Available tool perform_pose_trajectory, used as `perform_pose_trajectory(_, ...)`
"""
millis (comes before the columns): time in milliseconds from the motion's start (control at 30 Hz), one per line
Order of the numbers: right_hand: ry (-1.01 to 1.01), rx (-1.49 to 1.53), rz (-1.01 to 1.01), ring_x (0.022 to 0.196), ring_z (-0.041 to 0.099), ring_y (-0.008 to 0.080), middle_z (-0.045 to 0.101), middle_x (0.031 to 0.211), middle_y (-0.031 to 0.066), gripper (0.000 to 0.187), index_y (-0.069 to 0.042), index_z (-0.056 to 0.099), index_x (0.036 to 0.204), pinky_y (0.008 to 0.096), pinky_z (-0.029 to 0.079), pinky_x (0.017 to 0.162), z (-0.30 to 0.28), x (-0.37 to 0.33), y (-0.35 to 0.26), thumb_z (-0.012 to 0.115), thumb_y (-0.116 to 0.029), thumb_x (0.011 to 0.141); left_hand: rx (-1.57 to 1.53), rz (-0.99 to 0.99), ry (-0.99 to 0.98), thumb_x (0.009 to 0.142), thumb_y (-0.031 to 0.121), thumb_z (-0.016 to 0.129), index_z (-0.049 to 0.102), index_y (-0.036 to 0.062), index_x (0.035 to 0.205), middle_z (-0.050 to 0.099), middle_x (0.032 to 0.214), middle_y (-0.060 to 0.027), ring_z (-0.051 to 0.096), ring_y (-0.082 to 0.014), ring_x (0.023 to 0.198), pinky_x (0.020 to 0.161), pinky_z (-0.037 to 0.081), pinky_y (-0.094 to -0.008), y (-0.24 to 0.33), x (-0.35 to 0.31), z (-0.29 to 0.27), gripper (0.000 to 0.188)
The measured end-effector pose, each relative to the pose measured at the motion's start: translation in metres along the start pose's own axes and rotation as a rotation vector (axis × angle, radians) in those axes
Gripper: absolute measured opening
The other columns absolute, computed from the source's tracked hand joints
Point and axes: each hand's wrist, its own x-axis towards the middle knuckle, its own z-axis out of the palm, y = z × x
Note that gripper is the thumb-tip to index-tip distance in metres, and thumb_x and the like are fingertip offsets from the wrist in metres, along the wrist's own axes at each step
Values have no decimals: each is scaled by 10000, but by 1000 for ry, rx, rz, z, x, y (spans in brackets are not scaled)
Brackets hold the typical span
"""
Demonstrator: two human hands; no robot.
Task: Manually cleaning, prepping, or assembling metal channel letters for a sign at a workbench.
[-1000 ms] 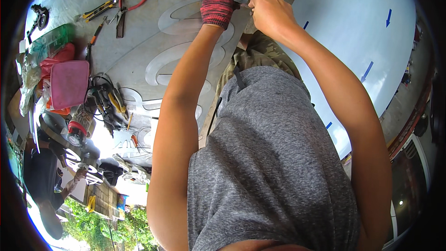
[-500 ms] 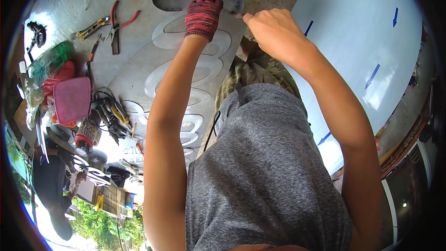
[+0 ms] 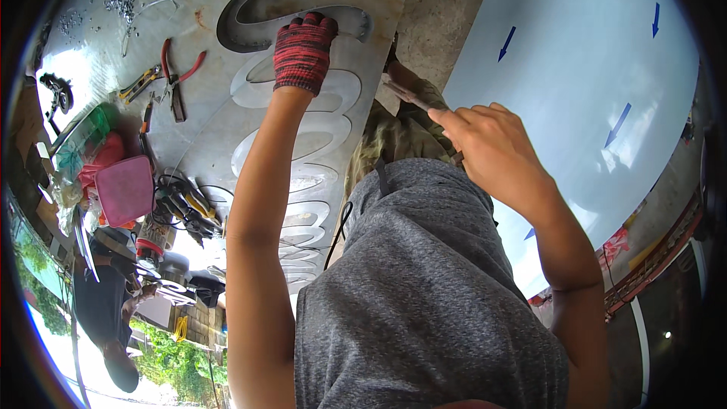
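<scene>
My left hand (image 3: 303, 57), in a red and black knitted glove, rests at the lower edge of a curved grey metal piece (image 3: 257, 1) shaped like a letter with raised side walls. Its fingers lie together, bent over that edge; the fingertips are partly hidden. My bare right hand (image 3: 492, 140) is closed round the end of a slim, flat, greyish-pink tool (image 3: 409, 95), whose exact kind I cannot make out. The tool points up and left, above my trouser leg, apart from the metal piece. Flat looping metal shapes (image 3: 326, 132) lie below the gloved hand.
Red-handled pliers (image 3: 176, 79), a yellow cutter knife (image 3: 140, 83), a pink plastic box (image 3: 125, 191) and tangled tools (image 3: 185, 204) lie on the metal-topped table (image 3: 204, 95) at left. A pale blue sheet (image 3: 575, 68) with arrows spans the right. Another person (image 3: 102, 295) is at lower left.
My right hand has pulled the tool back, right and toward me, away from the metal piece's end. My left hand stays at the piece's edge while the whole view has shifted.
</scene>
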Motion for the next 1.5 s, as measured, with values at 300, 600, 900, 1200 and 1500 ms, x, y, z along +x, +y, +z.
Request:
perform_pose_trajectory(300,36,121,-137,943,669,245,690,951,109,438,10,636,1334,387,472,891,67,1,19,563,1,903,101,-3,-69,923,147,565,681,182,1121,677,1162,-107,669,-335,1013,880,515,-477,-1,4,2,231)
perform_pose_trajectory(600,97,123,-249,945,603,211,659,965,52,543,-46,605,1417,368,456,900,102,26,31,612,14,877,135,7,-102,914,148,571,675,181,1116,688,1113,-110,679,-338,994,860,519,-483,-1,5,-3,230)
perform_pose_trajectory(900,141,105,-299,942,611,231,680,1011,70,623,-71,570,1466,382,470,919,123,38,26,597,43,855,189,-21,-81,914,226,623,699,189,1082,698,1078,-95,682,-312,1002,855,491,-484,-4,5,6,188)
perform_pose_trajectory(1200,155,-2,-258,947,646,244,708,954,97,415,22,622,1319,385,488,891,109,35,17,600,-35,908,130,80,140,896,179,603,681,123,1011,693,1011,-142,677,-337,921,736,522,-474,-4,12,12,150)
perform_pose_trajectory(1500,301,-431,-289,913,629,224,703,908,77,369,20,697,1222,369,487,884,5,32,-15,629,-35,864,161,58,138,921,269,657,683,114,1059,690,1070,-176,686,-353,950,741,531,-481,-14,1,25,209)
